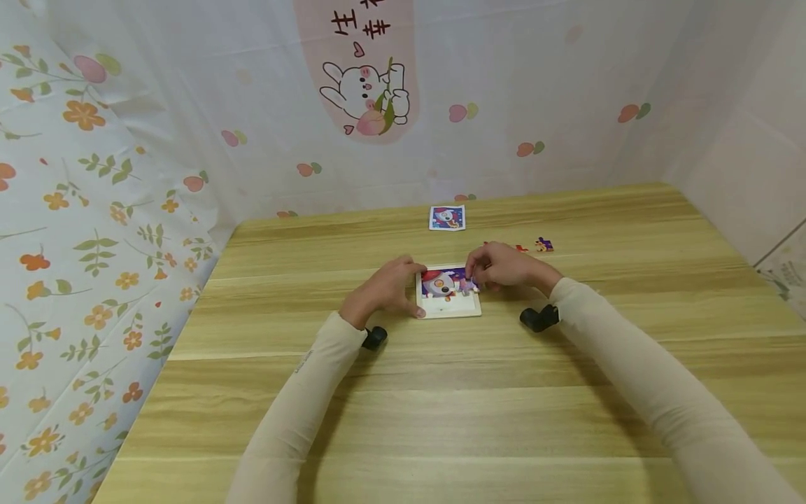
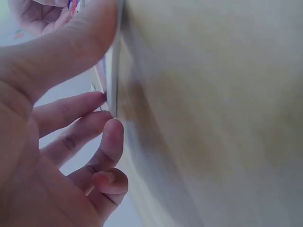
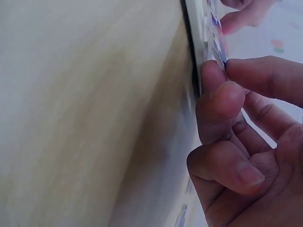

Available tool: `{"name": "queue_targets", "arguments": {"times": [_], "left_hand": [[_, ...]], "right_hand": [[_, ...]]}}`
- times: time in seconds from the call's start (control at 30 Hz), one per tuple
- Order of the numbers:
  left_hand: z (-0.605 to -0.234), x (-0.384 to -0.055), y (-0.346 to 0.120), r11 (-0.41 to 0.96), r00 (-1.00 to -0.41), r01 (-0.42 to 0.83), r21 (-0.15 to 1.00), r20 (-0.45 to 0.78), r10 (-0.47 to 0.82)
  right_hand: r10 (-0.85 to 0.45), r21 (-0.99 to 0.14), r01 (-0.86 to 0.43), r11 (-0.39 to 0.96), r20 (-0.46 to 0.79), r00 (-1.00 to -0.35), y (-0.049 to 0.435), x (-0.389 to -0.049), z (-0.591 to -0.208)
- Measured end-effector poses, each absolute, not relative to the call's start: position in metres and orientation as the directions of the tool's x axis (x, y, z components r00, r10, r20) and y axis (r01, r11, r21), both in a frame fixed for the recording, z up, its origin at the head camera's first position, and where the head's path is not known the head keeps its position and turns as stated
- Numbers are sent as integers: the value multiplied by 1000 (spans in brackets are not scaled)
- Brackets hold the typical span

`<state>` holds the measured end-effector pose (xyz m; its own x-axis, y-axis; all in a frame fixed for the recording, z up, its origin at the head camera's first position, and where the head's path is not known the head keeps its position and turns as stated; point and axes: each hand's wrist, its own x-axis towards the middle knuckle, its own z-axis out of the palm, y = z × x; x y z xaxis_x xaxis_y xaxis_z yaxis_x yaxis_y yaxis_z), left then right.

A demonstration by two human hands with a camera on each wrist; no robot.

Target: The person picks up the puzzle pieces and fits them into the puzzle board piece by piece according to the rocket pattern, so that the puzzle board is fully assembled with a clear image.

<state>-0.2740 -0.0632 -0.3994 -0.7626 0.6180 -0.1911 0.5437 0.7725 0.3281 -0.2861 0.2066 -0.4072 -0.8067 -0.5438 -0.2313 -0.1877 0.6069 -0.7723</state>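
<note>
A white-framed jigsaw puzzle board [image 1: 448,306] lies flat on the table. Its upper part is filled with a picture of a white-faced character in red on purple, while the lower part shows bare white. My left hand [image 1: 393,285] grips the board's left side, thumb at the near corner and fingers at the far one. At the right edge my right hand [image 1: 504,266] pinches a purple puzzle piece [image 3: 219,52] between thumb and index finger, right over the filled part. The fingers cover some of that piece in the head view.
Behind the board lies a small picture card [image 1: 447,218] with a similar character. Loose puzzle pieces [image 1: 544,245] lie beyond my right hand, partly hidden by it. The wooden table [image 1: 441,420] meets a patterned cloth [image 1: 264,140] at its back and left.
</note>
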Motion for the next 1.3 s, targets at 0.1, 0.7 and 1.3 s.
{"name": "queue_targets", "arguments": {"times": [0.1, 0.7, 1.3], "left_hand": [[-398, -276, -60, 780, -764, 536, 321, -208, 611], [-399, -276, -61, 790, -773, 511, 340, -220, 595], [-399, -272, -61, 793, -774, 499, 350, -232, 589]], "right_hand": [[-537, -769, -183, 613, -235, -810, 204, -287, -406], [-479, -699, -212, 683, -209, -853, 192, -282, -406], [-507, -560, -384, 734, -77, -858, 183, -268, -408]]}}
